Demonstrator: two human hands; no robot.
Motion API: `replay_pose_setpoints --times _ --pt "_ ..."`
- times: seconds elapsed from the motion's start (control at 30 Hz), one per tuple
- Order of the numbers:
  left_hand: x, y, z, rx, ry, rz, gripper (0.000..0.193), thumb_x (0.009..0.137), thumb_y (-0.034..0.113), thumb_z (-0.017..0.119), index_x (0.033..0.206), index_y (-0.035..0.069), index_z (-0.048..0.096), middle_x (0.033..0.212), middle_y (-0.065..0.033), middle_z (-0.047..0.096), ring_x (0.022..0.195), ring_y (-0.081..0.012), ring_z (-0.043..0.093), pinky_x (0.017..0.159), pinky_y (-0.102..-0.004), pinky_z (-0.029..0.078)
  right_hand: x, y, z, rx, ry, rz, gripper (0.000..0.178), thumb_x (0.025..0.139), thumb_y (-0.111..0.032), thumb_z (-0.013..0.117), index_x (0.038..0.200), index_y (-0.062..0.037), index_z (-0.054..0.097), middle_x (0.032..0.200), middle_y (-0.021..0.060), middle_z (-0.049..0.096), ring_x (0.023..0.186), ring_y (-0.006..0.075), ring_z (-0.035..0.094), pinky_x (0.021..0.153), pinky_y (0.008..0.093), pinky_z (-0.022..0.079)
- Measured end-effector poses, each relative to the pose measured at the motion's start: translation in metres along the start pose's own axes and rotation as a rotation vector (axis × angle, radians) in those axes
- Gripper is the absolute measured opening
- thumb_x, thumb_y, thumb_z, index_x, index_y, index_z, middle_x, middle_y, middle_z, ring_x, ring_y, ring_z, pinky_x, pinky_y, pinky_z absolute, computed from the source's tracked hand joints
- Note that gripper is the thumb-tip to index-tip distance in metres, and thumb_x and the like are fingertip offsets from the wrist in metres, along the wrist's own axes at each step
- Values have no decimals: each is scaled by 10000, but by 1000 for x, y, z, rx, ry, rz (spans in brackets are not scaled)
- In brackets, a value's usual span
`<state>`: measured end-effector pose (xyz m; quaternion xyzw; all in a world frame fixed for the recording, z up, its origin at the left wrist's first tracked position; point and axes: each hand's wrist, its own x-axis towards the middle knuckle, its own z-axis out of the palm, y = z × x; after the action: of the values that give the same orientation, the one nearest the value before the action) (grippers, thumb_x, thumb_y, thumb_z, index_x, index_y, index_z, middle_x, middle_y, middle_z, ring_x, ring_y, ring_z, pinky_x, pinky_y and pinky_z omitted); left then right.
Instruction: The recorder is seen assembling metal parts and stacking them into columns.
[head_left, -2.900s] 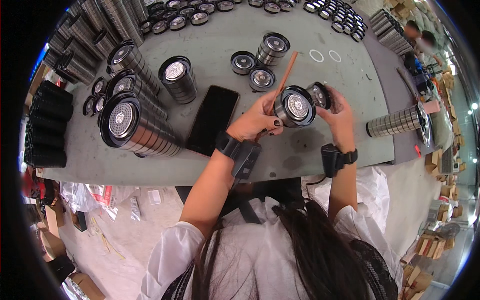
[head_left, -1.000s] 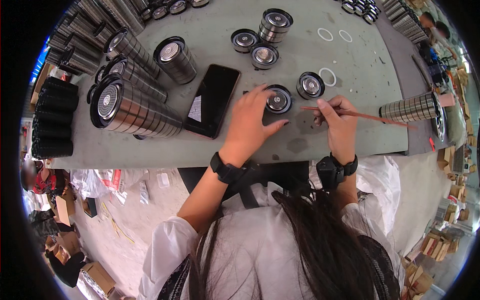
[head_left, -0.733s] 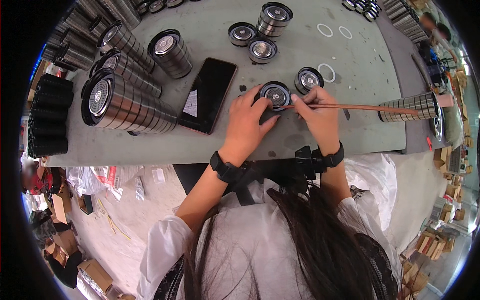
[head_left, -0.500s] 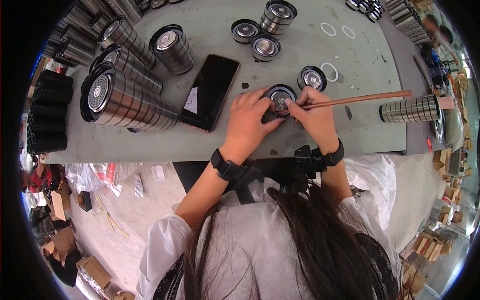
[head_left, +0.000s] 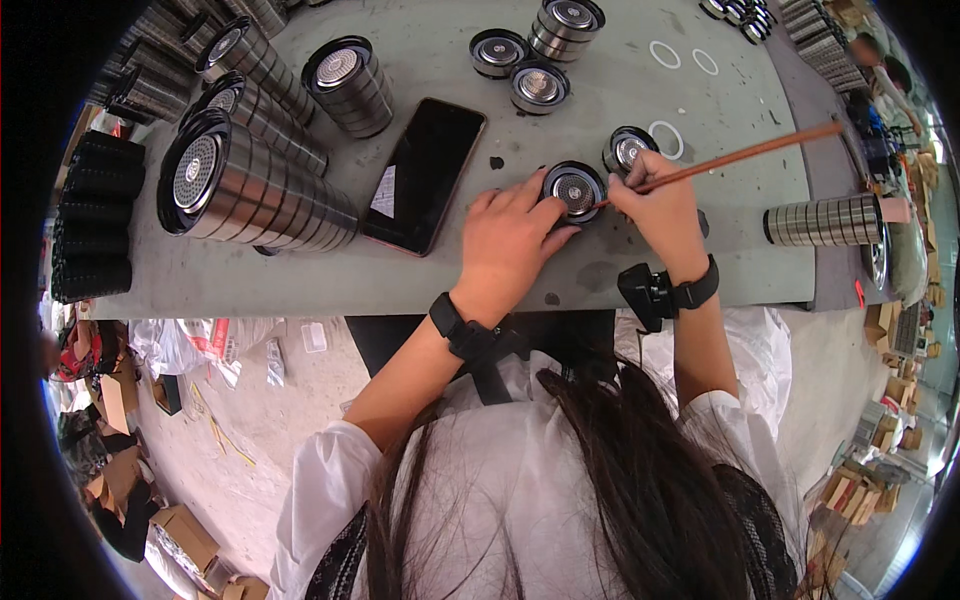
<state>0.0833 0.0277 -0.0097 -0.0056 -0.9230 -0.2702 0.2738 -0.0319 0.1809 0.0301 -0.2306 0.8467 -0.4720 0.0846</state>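
Note:
On the grey table, my left hand grips the left side of a round black-rimmed lid with a perforated metal disc in its middle. Pinched in my right hand is a slender reddish-brown stick, much like a chopstick. Its thin tip meets the lid's right rim, while the thicker end points up to the right. Just beyond my right fingers lies a similar lid, beside a white ring. A dark phone lies left of my left hand.
Tall stacks of steel-sided lids crowd the left, next to black cylinders. Several more lids sit at the far middle, with two white rings to their right. A stack on its side rests near the right edge.
My right hand has drawn back to the right, and the stick now tilts more steeply. Its tip has gone from the lid's face to its right rim. The left hand keeps its hold.

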Motion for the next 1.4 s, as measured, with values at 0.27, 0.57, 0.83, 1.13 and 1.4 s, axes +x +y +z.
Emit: replay_pose_setpoints --times 0.27,0.57,0.83,1.13,1.4 --pt "0 -1 -1 -25 -1 -12 276 676 240 757 869 91 627 1139 -120 613 971 -264 595 801 -379 443 12 -10 5 -184 31 -202 288 732 -131 683 662 -7 433 563 97 462 501 204 441 489 318 361" --pt "1 -3 2 -76 -11 -19 269 672 221 759 853 91 609 1167 -112 592 999 -268 571 833 -391 422 24 -11 16 -189 53 -235 282 753 -140 684 686 -9 444 569 92 469 506 188 444 494 312 367" --pt "1 -5 -1 -125 -42 -41 286 676 208 756 880 91 594 1179 -89 580 1059 -266 534 870 -396 397 24 -13 17 -160 32 -224 262 748 -117 675 682 -3 448 560 75 440 514 143 410 486 299 353" --pt "0 -1 0 -130 -40 -89 286 663 197 754 858 103 567 1204 -86 573 1075 -262 530 872 -392 393 14 -8 1 -104 -58 -148 254 703 -69 658 649 -6 418 552 54 409 516 115 385 477 282 328" --pt "0 -1 -1 -136 -45 -90 284 667 198 748 855 102 558 1258 -78 551 1093 -256 528 878 -392 391 -2 -20 10 -34 -147 3 262 701 -85 677 640 -8 434 530 44 402 509 99 379 468 278 313"
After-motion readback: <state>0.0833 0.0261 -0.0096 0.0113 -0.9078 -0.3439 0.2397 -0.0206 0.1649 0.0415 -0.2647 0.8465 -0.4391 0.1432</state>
